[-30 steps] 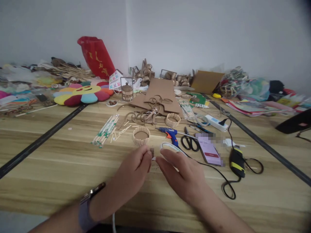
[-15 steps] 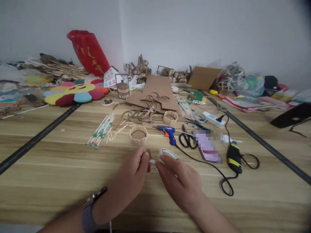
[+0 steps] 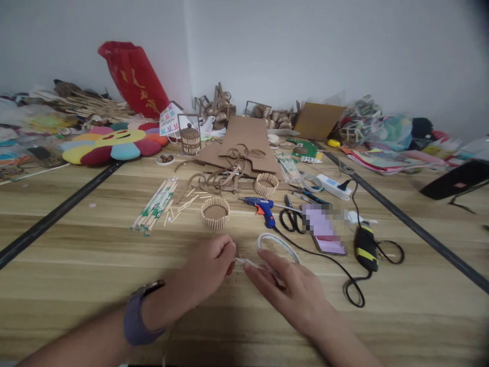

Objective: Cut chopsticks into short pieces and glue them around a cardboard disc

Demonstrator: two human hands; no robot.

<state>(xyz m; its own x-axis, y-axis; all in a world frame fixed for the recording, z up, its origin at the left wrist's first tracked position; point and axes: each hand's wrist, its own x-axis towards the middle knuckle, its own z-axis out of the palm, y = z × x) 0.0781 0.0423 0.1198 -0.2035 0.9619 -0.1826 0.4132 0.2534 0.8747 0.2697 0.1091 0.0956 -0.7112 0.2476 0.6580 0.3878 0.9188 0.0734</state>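
Observation:
My left hand (image 3: 214,260) is closed, its fingertips pinching one end of a thin white strip (image 3: 240,260). Beside it, my right hand (image 3: 286,285) has its thumb and fingers on the strip's other side. A white tape roll (image 3: 280,243) stands partly behind my right fingers. Just beyond my left hand sits a round ring of short wooden sticks (image 3: 215,214) with a brown base. A second stick ring (image 3: 266,185) lies farther back. The blue glue gun (image 3: 263,206) rests between the rings and black scissors (image 3: 291,216).
A phone (image 3: 324,229), a black-and-yellow tool (image 3: 365,247) and a looped cable are on the right. Bundled sticks (image 3: 156,206) lie left. Cardboard (image 3: 246,137) and brown strips are behind, with a flower cushion (image 3: 114,143) at the back left.
The hands have shifted slightly, and more of the tape roll shows behind my right fingers. A brown piece seen at my left fingertips is now hidden. The whole view has shifted a little.

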